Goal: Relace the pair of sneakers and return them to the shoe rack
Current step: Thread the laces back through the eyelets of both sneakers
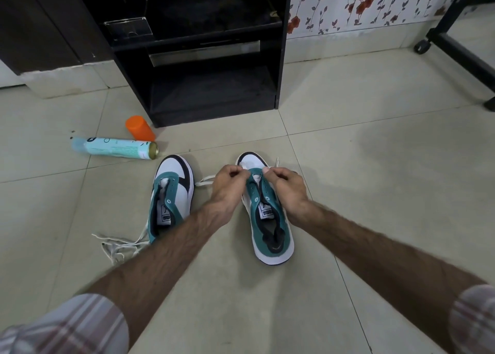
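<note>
Two white, teal and black sneakers stand on the tiled floor, toes pointing away from me. The left sneaker point(171, 193) has no lace in its eyelets. A loose white lace point(117, 246) lies in a heap by its heel. Over the toe end of the right sneaker point(267, 219) both my hands work at the lowest eyelets. My left hand point(230, 185) pinches one end of a white lace point(205, 180) that trails out to the left. My right hand point(288, 186) pinches the other end, whose tip sticks up behind the fingers. The black shoe rack point(214, 67) stands open just beyond.
A pale blue spray can point(115, 148) lies on its side left of the sneakers, with an orange cap point(139, 128) beside it near the rack's corner. A black wheeled frame point(455, 45) stands at the far right against floral wallpaper.
</note>
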